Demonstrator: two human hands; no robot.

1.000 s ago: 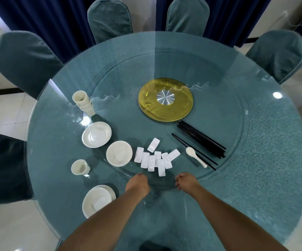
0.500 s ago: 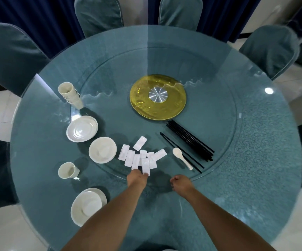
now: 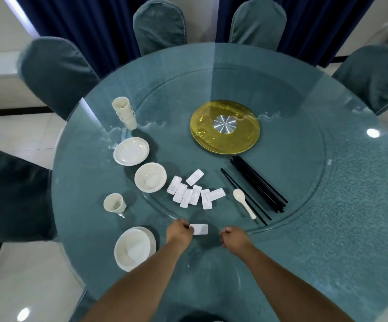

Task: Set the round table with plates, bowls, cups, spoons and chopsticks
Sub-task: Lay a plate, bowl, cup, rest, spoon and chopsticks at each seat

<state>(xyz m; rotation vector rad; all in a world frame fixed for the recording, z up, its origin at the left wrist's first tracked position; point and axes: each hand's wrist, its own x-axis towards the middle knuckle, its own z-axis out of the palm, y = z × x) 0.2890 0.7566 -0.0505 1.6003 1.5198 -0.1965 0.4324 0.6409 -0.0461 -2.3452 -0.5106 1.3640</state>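
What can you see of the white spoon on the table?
The white spoon looks like glazed ceramic, soup-style: an oval bowl at the far end and a short, thick handle running toward the near right. It lies flat on the glass turntable, near its front edge. A loose pair of black chopsticks lies right alongside it; contact is unclear. Neither hand touches it.

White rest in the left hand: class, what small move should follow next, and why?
Probably set the white rest, pinched in the left hand, down on the table just right of the bowl on its plate. That setting has its cup but no rest beside it, and the spoon and chopsticks need somewhere to lie.
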